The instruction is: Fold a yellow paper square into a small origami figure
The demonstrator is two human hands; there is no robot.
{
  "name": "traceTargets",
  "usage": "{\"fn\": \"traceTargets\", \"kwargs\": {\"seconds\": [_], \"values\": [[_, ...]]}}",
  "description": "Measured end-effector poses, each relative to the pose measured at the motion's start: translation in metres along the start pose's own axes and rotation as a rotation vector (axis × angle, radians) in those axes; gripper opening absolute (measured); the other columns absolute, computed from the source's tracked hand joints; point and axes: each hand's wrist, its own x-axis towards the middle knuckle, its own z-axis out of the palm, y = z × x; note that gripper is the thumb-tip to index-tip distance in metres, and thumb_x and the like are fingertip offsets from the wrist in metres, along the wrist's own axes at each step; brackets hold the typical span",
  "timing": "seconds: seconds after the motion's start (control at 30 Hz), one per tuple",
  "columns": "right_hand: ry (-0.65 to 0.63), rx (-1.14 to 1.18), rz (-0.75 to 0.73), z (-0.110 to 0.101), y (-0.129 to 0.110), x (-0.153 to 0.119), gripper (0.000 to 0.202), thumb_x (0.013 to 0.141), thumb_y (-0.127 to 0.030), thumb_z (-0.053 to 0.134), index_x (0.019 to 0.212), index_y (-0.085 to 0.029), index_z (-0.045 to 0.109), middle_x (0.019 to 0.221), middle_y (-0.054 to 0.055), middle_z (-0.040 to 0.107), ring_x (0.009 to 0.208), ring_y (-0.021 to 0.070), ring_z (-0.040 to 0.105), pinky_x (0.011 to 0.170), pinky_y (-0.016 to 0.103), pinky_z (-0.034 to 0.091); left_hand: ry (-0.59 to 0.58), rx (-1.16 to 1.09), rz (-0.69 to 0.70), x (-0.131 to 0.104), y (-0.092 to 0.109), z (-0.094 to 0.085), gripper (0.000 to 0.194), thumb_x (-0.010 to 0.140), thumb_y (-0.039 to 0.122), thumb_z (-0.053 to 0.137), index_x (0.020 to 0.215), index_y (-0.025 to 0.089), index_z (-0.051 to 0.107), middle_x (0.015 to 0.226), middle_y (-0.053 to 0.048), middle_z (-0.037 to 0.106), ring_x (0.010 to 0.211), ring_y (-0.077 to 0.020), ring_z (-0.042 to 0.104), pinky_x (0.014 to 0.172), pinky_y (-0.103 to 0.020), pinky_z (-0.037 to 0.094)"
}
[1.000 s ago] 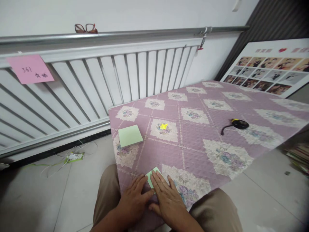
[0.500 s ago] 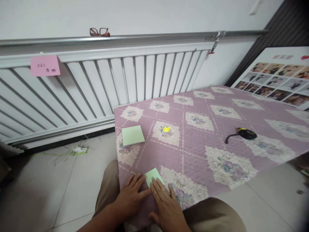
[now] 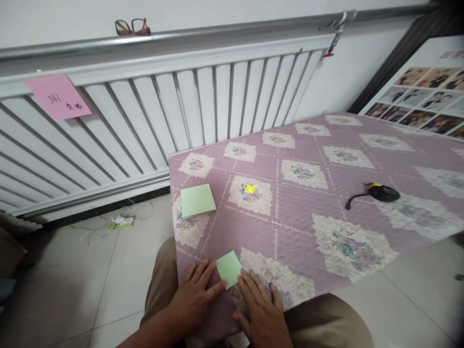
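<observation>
A small square of light green paper (image 3: pixel 229 269) lies flat near the front left corner of the table. My left hand (image 3: pixel 195 290) rests at its left side, palm down, fingers extended, thumb at the lower edge. On the right side my right hand (image 3: pixel 261 302) lies flat, its fingertips at the paper's right corner. A larger pale green pad of square paper (image 3: pixel 198 200) sits farther back at the left edge. Behind the hands, a small folded yellow paper shape (image 3: pixel 250 189) is on the patterned purple tablecloth (image 3: pixel 250 229).
A black object with a cord (image 3: pixel 384 193) lies on the right of the table. A white radiator (image 3: pixel 203 106) runs behind it, with glasses (image 3: pixel 132 27) on the pipe and a pink note (image 3: pixel 58 96). A photo board (image 3: pixel 431 92) stands at the back right.
My right hand has slid right, off the small green paper, uncovering more of it. My left hand has barely moved. The whole view has shifted and tilted slightly.
</observation>
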Motion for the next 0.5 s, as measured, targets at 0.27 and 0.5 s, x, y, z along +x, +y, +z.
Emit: {"fn": "traceTargets", "kwargs": {"seconds": [0.27,0.5], "values": [[0.119,-0.051,0.338,-0.028,-0.038,0.041,0.024,0.08,-0.045,0.058,0.087,-0.023,0.064,0.102,0.01,0.066,0.101,0.0308,0.055,0.097,0.054,0.025,0.027,-0.03,-0.029,0.004,-0.002,0.011,0.059,0.086,0.018,0.041,0.143,0.028,0.027,0.152,0.0,0.024,0.139,-0.0254,0.016,0.112,-0.046,0.015],[0.191,-0.044,0.383,-0.012,-0.035,0.039,0.027,0.075,-0.046,0.063,0.087,-0.022,0.059,0.097,0.009,0.063,0.099,0.0305,0.054,0.097,0.053,0.024,-0.003,-0.132,-0.086,0.005,-0.003,0.001,0.063,0.084,0.026,0.042,0.145,0.025,0.024,0.152,0.0,0.023,0.138,-0.0253,0.019,0.112,-0.046,0.011]]}}
